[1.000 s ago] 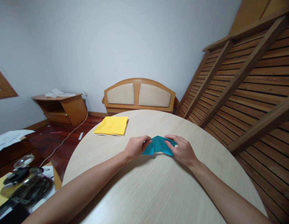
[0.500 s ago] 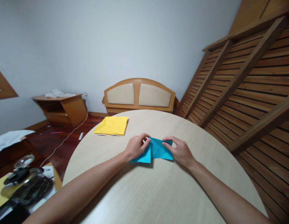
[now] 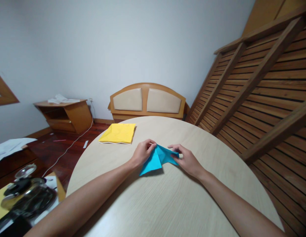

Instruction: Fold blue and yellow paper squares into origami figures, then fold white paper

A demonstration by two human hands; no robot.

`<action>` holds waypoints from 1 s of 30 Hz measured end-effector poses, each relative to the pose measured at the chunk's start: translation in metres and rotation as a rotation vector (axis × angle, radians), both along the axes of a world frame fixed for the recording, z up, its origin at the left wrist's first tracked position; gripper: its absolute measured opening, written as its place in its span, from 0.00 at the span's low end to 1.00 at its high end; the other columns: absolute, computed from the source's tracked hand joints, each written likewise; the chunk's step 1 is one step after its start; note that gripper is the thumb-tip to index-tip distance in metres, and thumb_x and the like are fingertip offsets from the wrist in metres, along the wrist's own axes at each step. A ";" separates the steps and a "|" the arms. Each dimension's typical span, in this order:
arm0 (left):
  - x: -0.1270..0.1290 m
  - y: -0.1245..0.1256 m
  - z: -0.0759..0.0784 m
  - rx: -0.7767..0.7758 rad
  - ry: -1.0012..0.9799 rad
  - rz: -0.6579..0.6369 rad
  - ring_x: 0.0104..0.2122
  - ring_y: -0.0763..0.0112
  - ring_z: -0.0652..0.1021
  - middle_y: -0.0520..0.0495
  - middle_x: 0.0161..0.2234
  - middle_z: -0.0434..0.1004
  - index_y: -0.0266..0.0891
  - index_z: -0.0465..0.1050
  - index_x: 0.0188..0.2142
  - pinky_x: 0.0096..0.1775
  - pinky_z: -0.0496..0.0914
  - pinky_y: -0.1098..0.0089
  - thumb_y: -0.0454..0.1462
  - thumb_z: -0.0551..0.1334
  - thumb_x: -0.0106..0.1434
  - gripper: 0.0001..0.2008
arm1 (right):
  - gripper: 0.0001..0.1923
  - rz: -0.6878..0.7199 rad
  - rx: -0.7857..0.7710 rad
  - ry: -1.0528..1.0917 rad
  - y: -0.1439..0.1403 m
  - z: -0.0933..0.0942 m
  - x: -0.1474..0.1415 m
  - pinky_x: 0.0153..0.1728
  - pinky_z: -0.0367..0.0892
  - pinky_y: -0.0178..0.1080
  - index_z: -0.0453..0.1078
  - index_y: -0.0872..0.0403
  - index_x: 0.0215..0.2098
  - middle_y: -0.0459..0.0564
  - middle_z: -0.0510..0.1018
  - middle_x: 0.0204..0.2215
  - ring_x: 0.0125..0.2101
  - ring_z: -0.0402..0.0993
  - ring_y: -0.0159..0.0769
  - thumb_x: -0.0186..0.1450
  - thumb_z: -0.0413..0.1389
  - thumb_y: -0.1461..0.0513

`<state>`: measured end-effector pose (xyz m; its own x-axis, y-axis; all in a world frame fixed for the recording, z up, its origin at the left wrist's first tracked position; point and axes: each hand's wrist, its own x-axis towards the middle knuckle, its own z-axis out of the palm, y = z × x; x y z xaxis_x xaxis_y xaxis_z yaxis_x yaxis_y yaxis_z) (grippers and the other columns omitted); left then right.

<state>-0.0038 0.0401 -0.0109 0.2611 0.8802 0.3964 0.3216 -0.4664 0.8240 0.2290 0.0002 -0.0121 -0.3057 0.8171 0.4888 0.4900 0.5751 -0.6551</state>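
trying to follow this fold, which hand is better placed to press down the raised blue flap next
Probably the left hand: it pinches the top of the raised flap of the blue paper, while the right hand pins the other side flat on the table.

A pale grey-white wall [image 3: 105,42] fills the far side of the room, evenly lit. Against it stands a wooden headboard [image 3: 147,100] with 2 beige padded panels. To the left is a low wooden cabinet [image 3: 65,115] with white papers on top. The floor [image 3: 59,149] is dark red wood, and a white cable [image 3: 69,148] runs across it. On the right, a slatted wooden frame [image 3: 264,89] leans at an angle. The round table [image 3: 172,197] is light wood.
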 end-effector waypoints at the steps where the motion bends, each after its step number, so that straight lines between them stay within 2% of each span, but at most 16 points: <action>1: -0.001 0.001 0.000 0.004 0.011 0.001 0.30 0.68 0.76 0.45 0.31 0.79 0.35 0.76 0.38 0.32 0.67 0.71 0.43 0.57 0.66 0.14 | 0.05 0.036 -0.021 0.003 0.000 0.000 0.000 0.45 0.71 0.44 0.69 0.52 0.40 0.55 0.77 0.49 0.46 0.75 0.42 0.65 0.54 0.64; 4: -0.002 0.002 -0.001 0.027 0.052 0.001 0.30 0.69 0.76 0.45 0.32 0.79 0.35 0.76 0.39 0.33 0.67 0.71 0.41 0.56 0.67 0.13 | 0.12 0.109 -0.050 -0.040 -0.002 -0.002 0.000 0.51 0.68 0.45 0.68 0.51 0.40 0.55 0.73 0.56 0.54 0.71 0.42 0.60 0.52 0.71; 8: -0.002 -0.001 -0.001 0.019 0.079 -0.006 0.27 0.71 0.74 0.48 0.28 0.77 0.36 0.74 0.42 0.30 0.65 0.73 0.39 0.55 0.67 0.12 | 0.21 0.210 -0.037 -0.178 -0.003 -0.005 0.001 0.59 0.60 0.48 0.69 0.50 0.44 0.52 0.70 0.59 0.59 0.66 0.42 0.55 0.51 0.74; 12: -0.003 -0.004 0.001 0.050 0.113 -0.023 0.23 0.73 0.71 0.52 0.25 0.74 0.37 0.71 0.43 0.27 0.63 0.74 0.37 0.55 0.67 0.09 | 0.19 0.230 -0.019 -0.257 -0.004 -0.005 0.000 0.59 0.60 0.50 0.71 0.50 0.47 0.52 0.73 0.56 0.57 0.67 0.44 0.59 0.56 0.69; 18: -0.004 -0.003 0.004 0.127 0.178 -0.006 0.31 0.70 0.76 0.48 0.31 0.79 0.37 0.75 0.38 0.35 0.67 0.72 0.31 0.53 0.63 0.11 | 0.23 0.238 -0.044 -0.218 -0.006 -0.001 -0.001 0.54 0.66 0.46 0.71 0.50 0.50 0.52 0.75 0.51 0.51 0.71 0.42 0.58 0.54 0.72; 23: -0.003 -0.006 0.008 0.088 0.162 0.029 0.28 0.70 0.75 0.48 0.31 0.79 0.36 0.77 0.38 0.32 0.67 0.72 0.32 0.53 0.63 0.13 | 0.18 0.261 -0.041 -0.194 -0.009 0.001 -0.001 0.54 0.66 0.46 0.73 0.49 0.47 0.52 0.72 0.54 0.54 0.70 0.42 0.60 0.56 0.69; 26: -0.002 -0.009 0.011 0.072 0.140 0.010 0.31 0.69 0.77 0.47 0.33 0.80 0.36 0.77 0.38 0.33 0.68 0.71 0.35 0.56 0.64 0.11 | 0.15 0.267 -0.040 -0.222 -0.010 0.003 -0.002 0.56 0.65 0.47 0.75 0.48 0.47 0.53 0.71 0.56 0.54 0.69 0.43 0.61 0.59 0.65; 30: -0.001 -0.009 0.011 0.079 0.141 0.005 0.32 0.68 0.77 0.47 0.35 0.81 0.37 0.77 0.37 0.35 0.69 0.70 0.38 0.61 0.62 0.08 | 0.09 0.217 -0.058 -0.175 -0.008 0.004 -0.003 0.49 0.69 0.44 0.77 0.49 0.43 0.53 0.75 0.49 0.47 0.73 0.41 0.66 0.57 0.61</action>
